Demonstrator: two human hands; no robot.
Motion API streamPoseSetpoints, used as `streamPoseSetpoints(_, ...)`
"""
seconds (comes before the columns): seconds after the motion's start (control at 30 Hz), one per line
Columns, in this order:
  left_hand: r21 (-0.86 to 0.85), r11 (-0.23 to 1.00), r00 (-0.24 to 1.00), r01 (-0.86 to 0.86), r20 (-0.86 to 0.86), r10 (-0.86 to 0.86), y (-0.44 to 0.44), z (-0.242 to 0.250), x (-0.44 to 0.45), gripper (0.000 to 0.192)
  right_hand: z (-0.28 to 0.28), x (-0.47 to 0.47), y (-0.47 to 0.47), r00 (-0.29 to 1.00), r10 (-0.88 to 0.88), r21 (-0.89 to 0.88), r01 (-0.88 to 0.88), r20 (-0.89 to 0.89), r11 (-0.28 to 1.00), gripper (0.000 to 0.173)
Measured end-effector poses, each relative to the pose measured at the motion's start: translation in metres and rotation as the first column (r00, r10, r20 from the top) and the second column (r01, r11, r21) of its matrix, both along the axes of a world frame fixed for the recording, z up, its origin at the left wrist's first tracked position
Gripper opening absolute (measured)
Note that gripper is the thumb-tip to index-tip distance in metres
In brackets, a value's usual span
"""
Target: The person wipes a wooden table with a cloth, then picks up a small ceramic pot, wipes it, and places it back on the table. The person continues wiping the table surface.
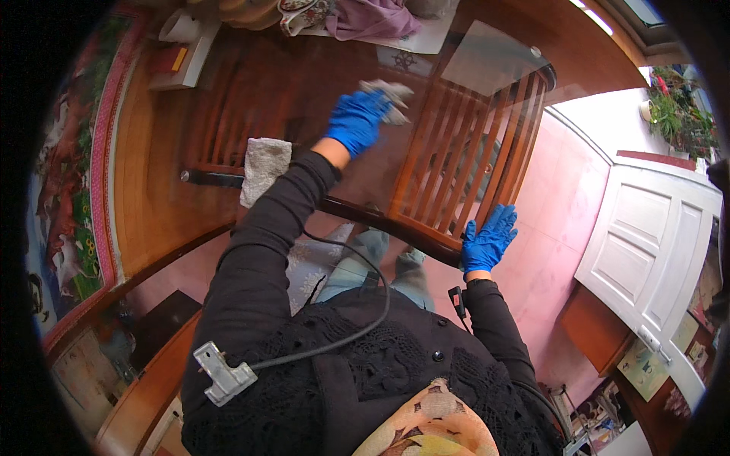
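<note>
My left hand [356,122], in a blue glove, grips a crumpled greyish cloth [393,97] over the glass-topped wooden table [348,188]. The hand and cloth are slightly blurred. My right hand [487,239], gloved in the same blue, lies with fingers spread at the table's near right corner and holds nothing. Beside it, wooden slats [450,159] show through the glass. A folded white towel [266,171] hangs over the table's near edge, left of my left forearm.
Along the table's far side are a floral-patterned ceramic vessel [299,16] and a purple cloth [370,20]. A white box [191,62] stands at the far left. A cable [342,342] with a metal bracket [224,373] crosses my chest. At right stands a white panelled door [644,233].
</note>
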State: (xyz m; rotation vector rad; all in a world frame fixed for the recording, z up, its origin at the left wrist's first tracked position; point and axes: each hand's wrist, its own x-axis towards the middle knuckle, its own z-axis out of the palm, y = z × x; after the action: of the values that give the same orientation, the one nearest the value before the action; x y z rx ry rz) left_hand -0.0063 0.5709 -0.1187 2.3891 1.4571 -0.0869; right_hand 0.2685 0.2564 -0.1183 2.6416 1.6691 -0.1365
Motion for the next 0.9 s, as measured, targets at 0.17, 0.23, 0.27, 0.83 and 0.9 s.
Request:
streamPoseSetpoints(0.17, 0.437, 0.867, 0.963, -0.24, -0.002, 0.268, 0.076, -0.012, -0.062, 0.048, -0.001, 0.0, 0.001, 0.998, -0.037, 0.001, 0.037, -0.053, 0.999, 0.083)
streamPoseSetpoints(0.23, 0.298, 0.838, 0.884, -0.457, 0.255, 0.391, 0.068, -0.017, -0.022, 0.043, 0.001, -0.002, 0.002, 0.999, -0.03, -0.004, 0.03, -0.027, 1.0, 0.083)
streamPoseSetpoints(0.27, 0.315, 0.898, 0.946, -0.307, 0.202, 0.253, 0.057, -0.016, 0.005, 0.036, 0.001, -0.002, 0.002, 0.999, -0.036, -0.04, 0.036, -0.005, 0.999, 0.085)
streamPoseSetpoints(0.83, 0.19, 0.956, 0.962, -0.224, -0.111, 0.248, 0.118, -0.028, -0.09, 0.059, -0.006, 0.003, -0.003, 0.995, -0.028, 0.065, 0.034, -0.098, 0.997, 0.084)
streamPoseSetpoints(0.9, 0.272, 0.907, 0.93, -0.32, -0.092, 0.356, 0.105, -0.039, -0.069, 0.055, -0.007, 0.003, -0.002, 0.999, -0.028, 0.012, 0.028, -0.036, 1.0, 0.084)
